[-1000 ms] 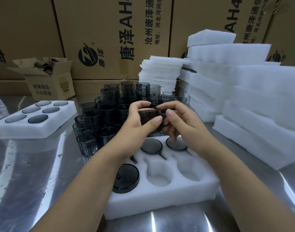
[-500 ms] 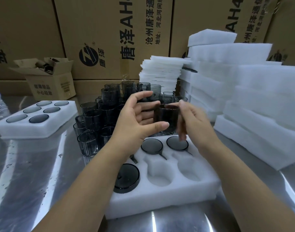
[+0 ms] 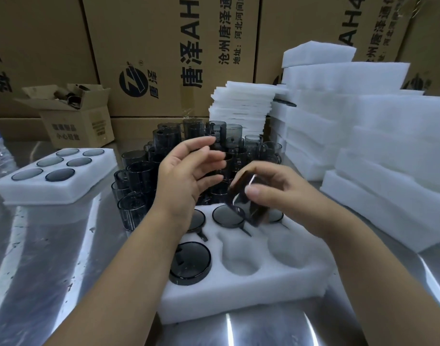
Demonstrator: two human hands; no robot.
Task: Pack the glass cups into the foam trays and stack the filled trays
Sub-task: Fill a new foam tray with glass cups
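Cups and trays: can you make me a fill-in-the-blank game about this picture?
1. The right hand holds one dark ___.
2. The left hand holds ___.
3. The near tray has ___ empty holes.
4. Count the cups in the left tray: ___.

Missing words: cup, nothing, two, six.

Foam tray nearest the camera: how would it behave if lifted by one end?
Probably light and slightly flexible: the foam tray looks like soft white foam. Likely weight-biased left and back, where the glass cups sit; two front pockets are empty.
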